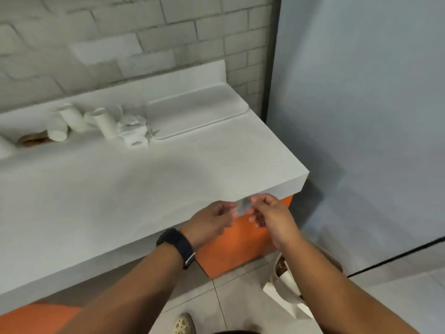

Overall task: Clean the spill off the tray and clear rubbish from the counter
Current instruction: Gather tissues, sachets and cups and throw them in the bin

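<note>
Both hands meet at the white counter front edge | left hand and right hand pinch a small blurred scrap between them | white tray at far corner | crumpled tissues and paper cups just left of tray

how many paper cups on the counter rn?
4 clear: three lying beside the crumpled napkins left of the tray, one cut off at the left edge. More may be hidden.

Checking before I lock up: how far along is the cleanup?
The tray looks wiped; no spill shows. Both hands, left and right, pinch a small blurred scrap over the counter edge. Left: cups and crumpled tissue at the back.
</note>
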